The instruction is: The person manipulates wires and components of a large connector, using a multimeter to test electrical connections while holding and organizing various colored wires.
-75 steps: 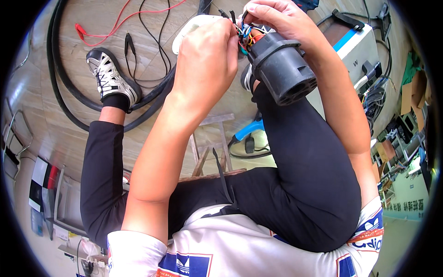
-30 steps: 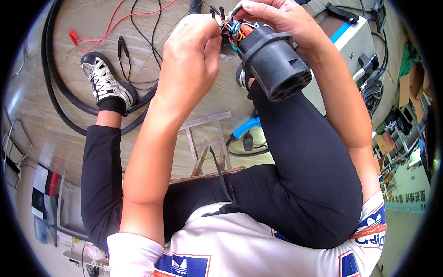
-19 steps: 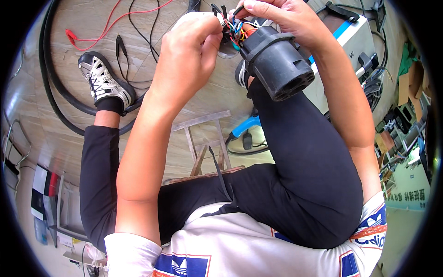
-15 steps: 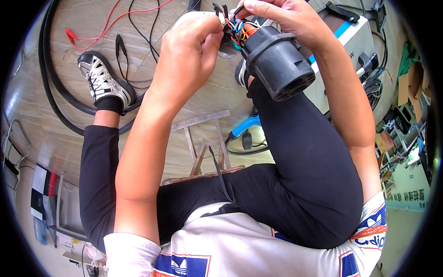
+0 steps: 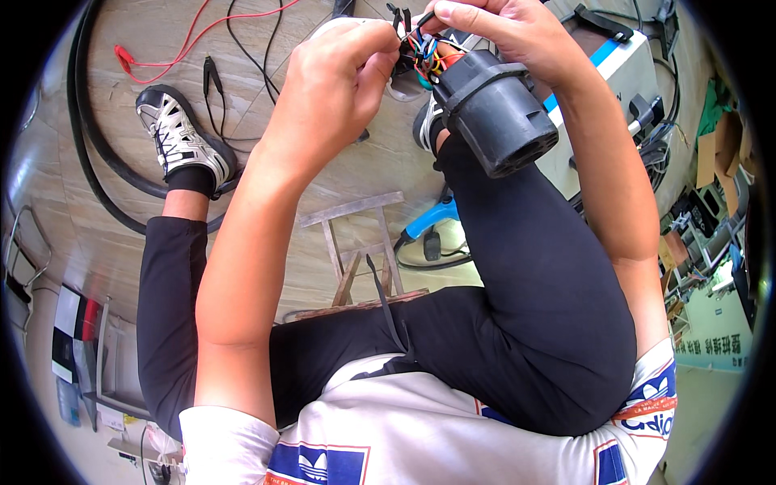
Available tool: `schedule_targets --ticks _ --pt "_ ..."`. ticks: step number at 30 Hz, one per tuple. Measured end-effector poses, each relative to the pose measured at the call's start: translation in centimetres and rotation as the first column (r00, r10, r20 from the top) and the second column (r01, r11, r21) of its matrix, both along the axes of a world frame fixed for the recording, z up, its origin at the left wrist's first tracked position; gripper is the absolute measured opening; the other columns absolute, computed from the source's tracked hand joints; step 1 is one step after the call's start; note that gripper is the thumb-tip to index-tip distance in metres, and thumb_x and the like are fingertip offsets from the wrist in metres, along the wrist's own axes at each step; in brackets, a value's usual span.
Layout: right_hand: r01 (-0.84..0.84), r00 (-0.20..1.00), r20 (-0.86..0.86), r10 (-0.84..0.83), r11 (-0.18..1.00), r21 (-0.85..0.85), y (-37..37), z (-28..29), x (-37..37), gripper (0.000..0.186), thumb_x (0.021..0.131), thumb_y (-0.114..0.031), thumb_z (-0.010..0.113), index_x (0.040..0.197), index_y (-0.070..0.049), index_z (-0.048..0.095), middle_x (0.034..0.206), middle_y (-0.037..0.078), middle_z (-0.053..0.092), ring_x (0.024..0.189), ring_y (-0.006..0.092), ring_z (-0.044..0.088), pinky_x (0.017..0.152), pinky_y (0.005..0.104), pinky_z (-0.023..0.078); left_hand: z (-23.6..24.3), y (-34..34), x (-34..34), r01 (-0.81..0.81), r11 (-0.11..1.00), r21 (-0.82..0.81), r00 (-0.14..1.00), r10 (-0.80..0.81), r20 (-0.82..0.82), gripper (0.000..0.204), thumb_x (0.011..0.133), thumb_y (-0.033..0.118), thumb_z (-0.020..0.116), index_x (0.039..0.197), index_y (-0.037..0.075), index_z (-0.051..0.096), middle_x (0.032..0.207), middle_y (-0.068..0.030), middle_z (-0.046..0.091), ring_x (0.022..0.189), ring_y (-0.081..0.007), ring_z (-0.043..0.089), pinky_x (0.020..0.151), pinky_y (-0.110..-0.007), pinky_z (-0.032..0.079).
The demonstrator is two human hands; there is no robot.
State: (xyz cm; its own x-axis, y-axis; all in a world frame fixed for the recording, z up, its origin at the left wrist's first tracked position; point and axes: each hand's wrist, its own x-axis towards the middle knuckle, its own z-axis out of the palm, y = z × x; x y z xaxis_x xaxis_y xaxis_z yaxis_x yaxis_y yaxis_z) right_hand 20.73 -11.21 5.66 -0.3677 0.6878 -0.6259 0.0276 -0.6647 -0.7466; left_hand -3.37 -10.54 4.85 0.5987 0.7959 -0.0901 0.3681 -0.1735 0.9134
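Floor tiles leave room left of the black connector.
Left hand, right hand pinched on its wires; it's nudged rightward since earlier.

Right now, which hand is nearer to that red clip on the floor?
The left. The red clip lies off to the left of both; the left hand is at the colored wires, and the right hand is farther right, by the black connector.
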Motion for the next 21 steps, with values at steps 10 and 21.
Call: schedule_targets --ticks 10,21 --pt "0.010 0.996 0.082 -0.027 0.980 0.197 -0.9 -1.7 -0.4 0.026 0.099 -0.023 0.062 0.101 0.001 0.069 0.099 0.007 0.072 0.094 0.0130 0.066 0.091 0.0278 0.051 -0.5 -0.1 0.3 -0.046 0.998 0.043 0.999 0.045 0.022 0.007 0.088 0.003 0.070 0.091 0.000 0.066 0.073 -0.0072 0.058 0.060 -0.0127 0.053 0.057 -0.029 0.044" --pt "0.138 0.990 0.024 -0.140 0.987 0.085 -0.6 -1.2 -1.6 0.016 0.092 -0.019 0.069 0.092 -0.003 0.067 0.088 0.002 0.068 0.085 0.0084 0.062 0.079 0.0253 0.050 -7.6 2.6 -12.1 -0.436 0.867 0.241 0.695 0.495 -0.521 0.040 0.086 0.028 0.076 0.113 0.000 0.067 0.100 -0.0186 0.072 0.091 -0.0318 0.070 0.084 -0.041 0.054"
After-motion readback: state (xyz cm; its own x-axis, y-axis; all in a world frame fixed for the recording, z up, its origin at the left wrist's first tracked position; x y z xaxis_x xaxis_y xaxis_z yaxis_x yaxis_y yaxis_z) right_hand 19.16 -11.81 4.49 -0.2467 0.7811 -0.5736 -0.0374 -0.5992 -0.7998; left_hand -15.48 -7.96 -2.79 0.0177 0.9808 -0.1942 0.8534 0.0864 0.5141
